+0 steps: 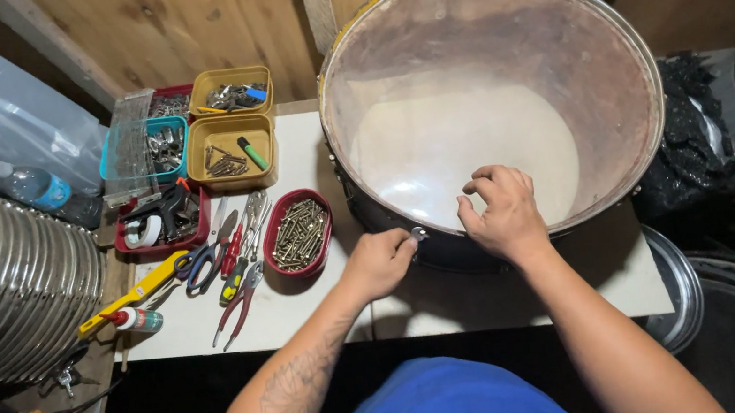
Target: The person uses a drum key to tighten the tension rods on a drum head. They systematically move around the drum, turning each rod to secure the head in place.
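A big drum (491,105) lies on the white table (305,309), its translucent head facing up and its metal rim filling the far right of the tabletop; the dark shell below is mostly hidden. At the near rim, the left hand (381,261) is closed around a small metal tool (417,234), of which only the tip shows, so its kind is hard to tell. The right hand (503,212) rests just beside it on the drumhead, fingers curled and holding nothing. To the left sit a red oval tray of screws (298,233), loose pliers and scissors (225,263), and yellow, teal and red bins (231,139) whose small parts are too fine to make out. Stacked metal hoops (8,282) are cut off at the left edge.
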